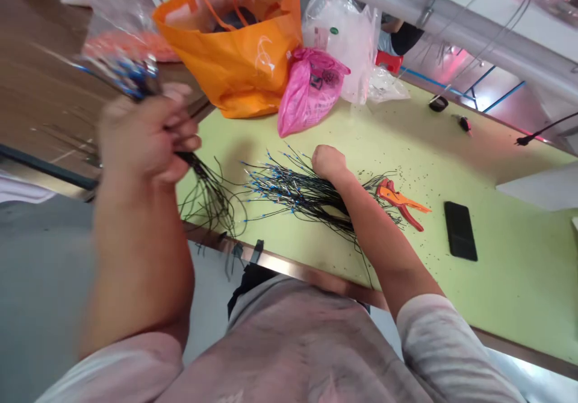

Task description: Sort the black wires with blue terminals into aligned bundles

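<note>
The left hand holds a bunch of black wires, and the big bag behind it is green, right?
Not quite. The head view shows the left hand gripping the wires, but the big bag behind it is orange, not green. The table is what looks green.

bare tabletop lies open right of the black phone. far edge blocked by orange bag, pink bag and clear bags; loose wires and orange crimping pliers occupy the centre.
</note>
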Motion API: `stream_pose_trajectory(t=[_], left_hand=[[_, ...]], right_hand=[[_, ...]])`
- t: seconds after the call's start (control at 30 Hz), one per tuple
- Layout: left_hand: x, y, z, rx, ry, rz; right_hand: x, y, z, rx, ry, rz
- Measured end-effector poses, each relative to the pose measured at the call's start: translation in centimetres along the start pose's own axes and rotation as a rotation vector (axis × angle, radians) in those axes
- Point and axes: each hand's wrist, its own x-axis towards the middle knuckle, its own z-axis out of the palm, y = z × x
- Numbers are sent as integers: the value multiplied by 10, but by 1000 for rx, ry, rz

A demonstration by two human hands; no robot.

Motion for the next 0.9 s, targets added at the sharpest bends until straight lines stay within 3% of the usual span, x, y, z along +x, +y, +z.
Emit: stream_pose_trajectory(t=[0.13, 0.23, 0.47, 0.6, 0.67, 0.77, 0.9], left_hand=[[12, -37, 6, -65, -63, -282], [20, -60, 6, -183, -66, -416], [23, -72, 1, -257, -95, -464], [23, -72, 0, -257, -93, -443], [23, -74, 3, -235, -97, -451], [18, -83, 15, -173, -135, -439], [7, -98, 39, -37, -208, -424]], right_hand=[[5, -10, -2, 2, 8, 9], [7, -21, -3, 2, 17, -24], [11, -53, -1, -96, -80, -69], [8, -47, 5, -91, -32, -110], [7, -34, 10, 30, 49, -150], [9, -10, 19, 473, 137, -227], [12, 12, 29, 1062, 92, -306]])
